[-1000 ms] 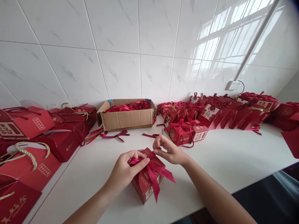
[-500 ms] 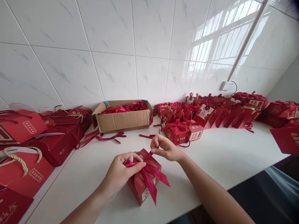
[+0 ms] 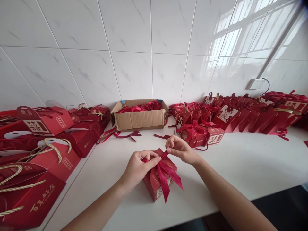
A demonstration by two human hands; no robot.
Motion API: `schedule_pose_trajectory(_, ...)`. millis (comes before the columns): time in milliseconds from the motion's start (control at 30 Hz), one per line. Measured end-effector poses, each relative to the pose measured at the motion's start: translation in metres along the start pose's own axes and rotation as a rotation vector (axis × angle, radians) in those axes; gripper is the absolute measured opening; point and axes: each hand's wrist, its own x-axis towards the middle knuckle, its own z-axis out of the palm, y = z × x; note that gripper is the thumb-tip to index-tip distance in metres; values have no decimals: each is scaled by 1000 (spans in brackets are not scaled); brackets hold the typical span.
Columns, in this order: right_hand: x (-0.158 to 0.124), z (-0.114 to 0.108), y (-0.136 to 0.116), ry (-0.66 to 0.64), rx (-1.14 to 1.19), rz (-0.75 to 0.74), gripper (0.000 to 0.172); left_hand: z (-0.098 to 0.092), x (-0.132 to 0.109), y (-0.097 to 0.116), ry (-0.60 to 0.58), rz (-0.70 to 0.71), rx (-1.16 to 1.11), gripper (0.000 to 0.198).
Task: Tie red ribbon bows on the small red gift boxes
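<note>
A small red gift box (image 3: pixel 158 184) stands on the white counter (image 3: pixel 240 166) in front of me, with a dark red ribbon (image 3: pixel 166 173) tied across its top and two tails hanging over the front. My left hand (image 3: pixel 138 166) pinches a loop of the ribbon at the left of the box top. To the right of the knot, my right hand (image 3: pixel 179 148) is closed on the other ribbon loop just above the box.
An open cardboard carton (image 3: pixel 141 117) full of red ribbons sits at the wall. Loose ribbon pieces (image 3: pixel 125 134) lie before it. Several tied red boxes (image 3: pixel 216 118) line the back right; red gift bags with rope handles (image 3: pixel 45 154) crowd the left. A wall socket (image 3: pixel 256 84) is at right.
The view has shifted, so everything sits further right in the picture. Both hands keep their pinch on the ribbon loops and stay at the box top, with the right hand slightly lower.
</note>
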Motion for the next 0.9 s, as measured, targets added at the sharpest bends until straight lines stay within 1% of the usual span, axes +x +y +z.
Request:
schedule_pose_trajectory(133,1,-6,1,26,-34,-8,31,0,0,-3,-3,19,28,49)
schedule_pose_trajectory(267,1,-9,0,29,-135,-31,35,1,1,-4,-2,14,40,50)
schedule_pose_trajectory(467,-1,-11,-1,18,-192,-7,40,-2,2,-4,3,-6,59,49)
schedule_pose_trajectory(567,-2,-11,0,30,-210,2,41,-6,4,-3,-22,-20,32,47)
schedule_pose_trajectory(633,-2,-10,0,44,-239,10,37,-8,6,-2,-47,-39,9,38)
schedule_pose_trajectory(700,-2,-8,0,61,-250,21,28,-11,7,-1,-58,-49,-12,29)
schedule_pose_trajectory(733,-2,-7,0,66,-239,31,22,-12,7,0,-55,-47,-25,27)
schedule_pose_trajectory(800,-2,-6,-1,68,-192,54,16,-12,7,0,-36,-33,-56,31)
schedule_pose_trajectory(900,-1,-8,0,85,-143,63,15,-9,8,-1,7,-19,-62,41)
